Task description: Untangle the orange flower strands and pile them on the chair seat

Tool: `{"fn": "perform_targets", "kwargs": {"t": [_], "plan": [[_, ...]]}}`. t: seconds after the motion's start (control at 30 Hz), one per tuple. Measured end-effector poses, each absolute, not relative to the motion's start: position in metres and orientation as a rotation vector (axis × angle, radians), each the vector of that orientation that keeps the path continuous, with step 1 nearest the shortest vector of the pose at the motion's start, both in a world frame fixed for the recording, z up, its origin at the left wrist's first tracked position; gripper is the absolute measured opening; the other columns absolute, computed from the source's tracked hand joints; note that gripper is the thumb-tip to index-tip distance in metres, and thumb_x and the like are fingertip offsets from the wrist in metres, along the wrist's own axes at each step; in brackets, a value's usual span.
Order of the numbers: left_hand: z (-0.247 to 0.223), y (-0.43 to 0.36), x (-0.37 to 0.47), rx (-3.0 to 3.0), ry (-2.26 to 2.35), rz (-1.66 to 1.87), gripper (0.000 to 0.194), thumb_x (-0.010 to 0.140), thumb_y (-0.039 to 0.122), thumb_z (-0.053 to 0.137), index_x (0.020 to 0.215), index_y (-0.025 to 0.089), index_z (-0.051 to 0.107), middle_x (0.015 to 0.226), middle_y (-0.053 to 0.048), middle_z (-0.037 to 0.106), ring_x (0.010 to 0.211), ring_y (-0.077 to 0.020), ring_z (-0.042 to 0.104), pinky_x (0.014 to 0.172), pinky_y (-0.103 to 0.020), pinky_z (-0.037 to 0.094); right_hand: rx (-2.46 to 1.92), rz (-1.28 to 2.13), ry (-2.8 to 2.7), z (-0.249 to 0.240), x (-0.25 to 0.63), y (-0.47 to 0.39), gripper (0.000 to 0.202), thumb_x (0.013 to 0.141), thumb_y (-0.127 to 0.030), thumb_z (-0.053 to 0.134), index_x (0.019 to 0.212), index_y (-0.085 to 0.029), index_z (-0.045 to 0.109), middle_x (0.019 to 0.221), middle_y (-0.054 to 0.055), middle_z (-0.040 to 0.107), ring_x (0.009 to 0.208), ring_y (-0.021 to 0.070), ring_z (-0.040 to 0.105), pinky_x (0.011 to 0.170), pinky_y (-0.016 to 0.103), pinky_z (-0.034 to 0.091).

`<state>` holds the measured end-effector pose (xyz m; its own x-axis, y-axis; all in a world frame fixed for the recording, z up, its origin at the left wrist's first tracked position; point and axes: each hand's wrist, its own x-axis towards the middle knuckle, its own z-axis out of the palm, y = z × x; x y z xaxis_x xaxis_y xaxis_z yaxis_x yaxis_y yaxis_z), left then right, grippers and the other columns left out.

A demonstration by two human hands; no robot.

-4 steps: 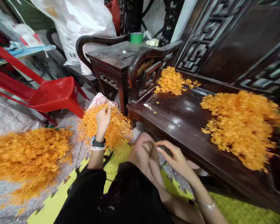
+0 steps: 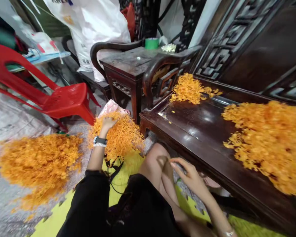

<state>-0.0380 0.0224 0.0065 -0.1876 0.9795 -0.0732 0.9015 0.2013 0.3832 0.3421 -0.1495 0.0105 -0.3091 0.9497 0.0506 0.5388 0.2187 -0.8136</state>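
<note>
My left hand, with a dark watch and a beaded bracelet at the wrist, is at the top of a pile of thin orange strands on the floor. Its fingers are bent together at the strands, and their tips are partly hidden. Over my bare knee, my right hand has thumb and forefinger tips brought close together. Anything between those tips is too small to make out. Under the far side of the strand pile shows a pink patterned bag or cloth.
A larger orange heap lies on the floor at left, beside a red plastic chair. On the dark wooden bench rest a small orange bunch and a big orange heap. Green tape stands on the side table.
The view has shifted, so the surroundings appear farther right. My left hand has turned flatter and lower over the strands. The right hand keeps its pose over the knee.
</note>
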Motion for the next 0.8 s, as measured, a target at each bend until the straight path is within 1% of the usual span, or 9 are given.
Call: {"fn": "perform_targets", "kwargs": {"t": [0.07,0.1,0.2,0.33,0.47,0.53,0.6,0.7,0.8], "plan": [[0.008,0.029,-0.058,1.770,2.127,0.308,0.041,0.091,0.047,0.051,0.110,0.013,0.062,0.112,-0.010,0.066,0.107,-0.0248,0.060,0.094,-0.042,0.046,-1.415,0.995,-1.937,-0.002,0.341,-0.152,0.031,0.093,-0.043,0.048,0.099,-0.019,0.066,0.101,0.007,0.071,0.095,0.0220,0.067,0.088,0.032,0.051],[0.008,0.031,-0.067,1.765,2.106,0.285,0.038,0.090,0.043,0.054,0.113,0.014,0.060,0.115,-0.009,0.064,0.105,-0.0232,0.061,0.092,-0.043,0.048,-1.434,1.009,-1.939,-0.009,0.340,-0.152,0.032,0.092,-0.044,0.047,0.099,-0.019,0.067,0.101,0.007,0.072,0.094,0.0228,0.068,0.087,0.033,0.052],[0.009,0.033,-0.092,1.748,2.057,0.260,0.034,0.091,0.035,0.056,0.119,0.015,0.057,0.120,-0.010,0.059,0.103,-0.0209,0.060,0.088,-0.043,0.053,-1.466,1.035,-1.960,-0.026,0.336,-0.152,0.035,0.092,-0.046,0.047,0.098,-0.019,0.068,0.099,0.007,0.073,0.089,0.0241,0.069,0.084,0.034,0.054],[0.013,0.029,-0.114,1.726,2.086,0.374,0.034,0.091,0.034,0.056,0.120,0.016,0.056,0.119,-0.010,0.059,0.102,-0.0206,0.060,0.086,-0.041,0.053,-1.440,1.025,-2.026,-0.038,0.324,-0.150,0.033,0.092,-0.045,0.046,0.097,-0.020,0.067,0.098,0.007,0.073,0.092,0.0243,0.069,0.084,0.034,0.054],[0.013,0.021,-0.127,1.758,2.164,0.720,0.033,0.090,0.035,0.057,0.116,0.015,0.058,0.116,-0.009,0.060,0.100,-0.0200,0.061,0.086,-0.041,0.053,-1.364,0.959,-2.088,-0.044,0.306,-0.150,0.028,0.093,-0.041,0.046,0.098,-0.021,0.065,0.100,0.007,0.072,0.092,0.0229,0.068,0.084,0.033,0.053],[0.009,0.014,-0.133,1.749,2.229,0.953,0.026,0.091,0.032,0.055,0.108,0.013,0.060,0.111,-0.009,0.062,0.100,-0.0196,0.060,0.088,-0.041,0.051,-1.333,0.920,-2.120,-0.048,0.297,-0.151,0.026,0.093,-0.039,0.046,0.099,-0.021,0.064,0.100,0.007,0.071,0.092,0.0225,0.068,0.084,0.033,0.053],[0.003,0.004,-0.138,1.708,2.300,1.192,0.022,0.094,0.027,0.048,0.097,0.012,0.063,0.104,-0.010,0.065,0.100,-0.0200,0.059,0.091,-0.041,0.047,-1.307,0.901,-2.156,-0.053,0.292,-0.153,0.025,0.094,-0.038,0.046,0.098,-0.022,0.064,0.098,0.006,0.071,0.091,0.0223,0.068,0.082,0.033,0.053],[-0.002,-0.016,-0.135,1.662,2.333,1.529,0.031,0.097,0.027,0.037,0.088,0.012,0.062,0.094,-0.014,0.066,0.094,-0.0219,0.058,0.089,-0.041,0.045,-1.275,0.906,-2.200,-0.054,0.289,-0.155,0.025,0.094,-0.037,0.046,0.094,-0.021,0.065,0.093,0.007,0.071,0.086,0.0216,0.068,0.078,0.032,0.054],[0.003,-0.031,-0.109,1.768,2.166,1.750,0.038,0.097,0.034,0.035,0.076,0.016,0.061,0.081,-0.011,0.066,0.083,-0.0209,0.058,0.081,-0.038,0.045,-1.258,0.867,-2.214,-0.040,0.291,-0.154,0.023,0.095,-0.034,0.046,0.095,-0.020,0.065,0.093,0.006,0.071,0.087,0.0205,0.068,0.080,0.032,0.054]]}}
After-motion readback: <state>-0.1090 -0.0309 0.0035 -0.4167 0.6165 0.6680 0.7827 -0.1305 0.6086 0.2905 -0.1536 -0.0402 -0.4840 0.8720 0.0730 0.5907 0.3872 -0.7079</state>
